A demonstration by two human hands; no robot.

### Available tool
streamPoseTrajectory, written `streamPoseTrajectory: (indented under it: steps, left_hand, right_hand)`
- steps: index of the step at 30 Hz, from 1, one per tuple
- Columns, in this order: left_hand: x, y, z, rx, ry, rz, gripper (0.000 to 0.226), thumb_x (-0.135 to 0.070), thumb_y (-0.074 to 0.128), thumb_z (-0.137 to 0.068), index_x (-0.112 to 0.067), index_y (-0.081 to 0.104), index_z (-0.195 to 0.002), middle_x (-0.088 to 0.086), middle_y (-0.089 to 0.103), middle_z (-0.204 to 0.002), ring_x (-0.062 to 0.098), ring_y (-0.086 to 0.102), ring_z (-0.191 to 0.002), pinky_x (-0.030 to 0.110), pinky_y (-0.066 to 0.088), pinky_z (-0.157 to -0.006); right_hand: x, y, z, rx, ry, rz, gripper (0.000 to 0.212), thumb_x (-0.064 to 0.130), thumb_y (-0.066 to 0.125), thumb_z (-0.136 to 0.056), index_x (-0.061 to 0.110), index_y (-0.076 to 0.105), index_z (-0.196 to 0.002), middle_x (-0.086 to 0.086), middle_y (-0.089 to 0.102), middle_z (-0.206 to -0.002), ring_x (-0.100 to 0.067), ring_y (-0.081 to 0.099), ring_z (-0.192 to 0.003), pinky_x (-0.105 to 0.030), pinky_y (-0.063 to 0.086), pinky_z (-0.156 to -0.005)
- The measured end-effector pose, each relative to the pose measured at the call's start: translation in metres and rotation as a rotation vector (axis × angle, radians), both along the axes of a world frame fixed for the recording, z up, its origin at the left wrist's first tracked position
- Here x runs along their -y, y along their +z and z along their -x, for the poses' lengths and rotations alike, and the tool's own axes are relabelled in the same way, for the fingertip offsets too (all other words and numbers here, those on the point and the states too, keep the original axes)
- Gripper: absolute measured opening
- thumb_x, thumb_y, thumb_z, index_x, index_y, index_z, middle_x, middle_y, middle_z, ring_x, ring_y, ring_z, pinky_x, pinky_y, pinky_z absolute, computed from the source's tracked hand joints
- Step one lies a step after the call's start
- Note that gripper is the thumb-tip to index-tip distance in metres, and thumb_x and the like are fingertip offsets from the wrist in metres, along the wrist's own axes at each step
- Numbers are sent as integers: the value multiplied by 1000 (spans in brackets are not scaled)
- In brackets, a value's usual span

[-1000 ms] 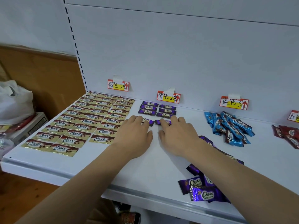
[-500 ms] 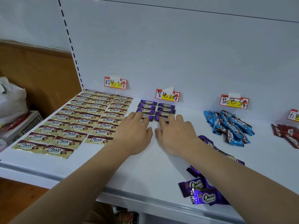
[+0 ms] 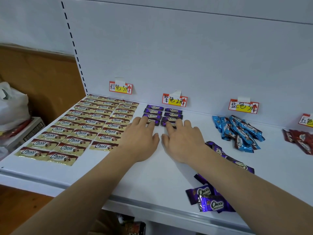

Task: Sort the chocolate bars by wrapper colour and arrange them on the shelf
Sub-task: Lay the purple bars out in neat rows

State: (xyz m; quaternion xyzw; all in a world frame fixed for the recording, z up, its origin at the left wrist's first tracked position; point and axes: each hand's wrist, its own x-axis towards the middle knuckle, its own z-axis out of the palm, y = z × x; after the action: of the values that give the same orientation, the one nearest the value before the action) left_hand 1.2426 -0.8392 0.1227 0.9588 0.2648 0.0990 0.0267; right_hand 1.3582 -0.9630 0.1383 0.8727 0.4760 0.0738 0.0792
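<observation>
On the far left, off the shelf point(image 3: 135, 173), you have a white plastic bag point(image 3: 11, 106) on a box point(image 3: 32, 128), wood panelling behind. Gold bars point(image 3: 88, 126) fill the shelf's left part in three flat columns, back wall to front edge, under the first tag point(image 3: 120, 87). Your left hand point(image 3: 140, 138) lies palm down just right of the gold block, fingers straight and slightly spread, tips pressing the nearest bar of the left purple column. Purple rows point(image 3: 162, 115) sit under the second tag point(image 3: 174, 100), two columns side by side, four bars deep, touching; front pair partly hidden by your fingers. Your right hand point(image 3: 183, 139) lies flat beside the left one, thumbs nearly meeting, fingers straight and a bit apart, tips on the front bar of the right column. Neither hand curls round anything. Your right forearm crosses a loose purple heap point(image 3: 211, 199) that runs from behind the wrist down to the front lip, hiding its middle; two bars at the lip show "Choco". Blue bars point(image 3: 240, 131) lie in an unsorted pile under the third tag point(image 3: 243, 107), well apart from the purple rows. Red bars point(image 3: 299, 141) lie heaped at the right edge, cut off by the frame, under a fourth tag point(image 3: 307, 120) only partly seen. Below the shelf lip, something dark and reddish, can't tell what.
</observation>
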Motion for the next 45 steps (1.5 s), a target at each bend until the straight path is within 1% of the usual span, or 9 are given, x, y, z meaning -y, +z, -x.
streamPoseTrajectory:
  steps: [6, 9, 13, 20, 26, 31, 35, 37, 45]
  left_hand:
    - [6, 1, 3, 76, -33, -37, 46, -40, 45, -104, -16, 52, -143, 5, 51, -142, 26, 44, -133, 44, 47, -106]
    - [32, 9, 8, 177, -139, -6, 28, -34, 50, -104, -15, 69, -113, 2, 64, -111, 24, 56, -108, 40, 51, -88]
    - [82, 21, 20, 186, -371, 183, 28, -45, 55, -102, -23, 67, -89, -7, 59, -87, 13, 55, -80, 34, 49, -74]
    - [101, 30, 33, 18, -581, 345, 42, -66, 69, -87, -31, 69, -110, -14, 58, -106, 1, 50, -96, 18, 42, -82]
    - [99, 35, 37, -79, -565, 333, 44, -60, 75, -85, -29, 66, -115, -12, 53, -109, 2, 47, -96, 21, 41, -86]
    - [89, 43, 46, -106, -494, 422, 32, -54, 78, -86, -31, 64, -104, -17, 52, -97, -7, 51, -85, 15, 38, -73]
    - [79, 50, 54, -109, -433, 491, 24, -40, 81, -87, -28, 64, -100, -15, 58, -85, -8, 53, -76, 12, 39, -64]
    - [72, 53, 58, -85, -395, 563, 18, -33, 81, -87, -27, 65, -95, -11, 64, -85, -3, 56, -73, 14, 43, -65]
    - [19, 58, 80, -24, -197, 755, 16, -22, 74, -96, -31, 68, -108, -6, 76, -88, 8, 70, -79, 32, 58, -76]
  right_hand:
    - [19, 20, -12, -6, 68, -10, 55, 53, 28, -107, 20, 40, -149, -11, 47, -139, -31, 48, -122, -43, 47, -86]
    - [42, 37, -29, -64, 150, -30, 45, 45, 31, -107, 21, 52, -139, -7, 54, -131, -27, 49, -121, -46, 52, -91]
    - [78, 56, -38, -188, 236, -90, 35, 39, 40, -106, 27, 67, -125, 0, 62, -118, -23, 53, -115, -47, 49, -97]
    - [143, 70, -8, -347, 422, -163, 30, 58, 51, -90, 36, 72, -95, 18, 58, -102, -6, 53, -101, -39, 50, -90]
    - [173, 47, 5, -357, 497, -99, 35, 68, 66, -85, 37, 74, -99, 16, 52, -117, -11, 49, -113, -36, 49, -92]
    - [168, 45, 4, -465, 399, -189, 21, 55, 78, -84, 36, 73, -91, 24, 53, -115, -1, 46, -116, -27, 45, -96]
    - [157, 62, 7, -617, 249, -349, 12, 43, 80, -87, 37, 70, -84, 21, 69, -91, 2, 61, -93, -16, 46, -78]
    - [148, 66, 4, -681, 183, -440, 9, 37, 80, -88, 35, 72, -84, 22, 71, -84, 3, 65, -84, -12, 46, -71]
    - [86, 45, -2, -629, 86, -490, 17, 20, 65, -100, 30, 76, -109, 17, 71, -94, 2, 64, -90, -15, 49, -78]
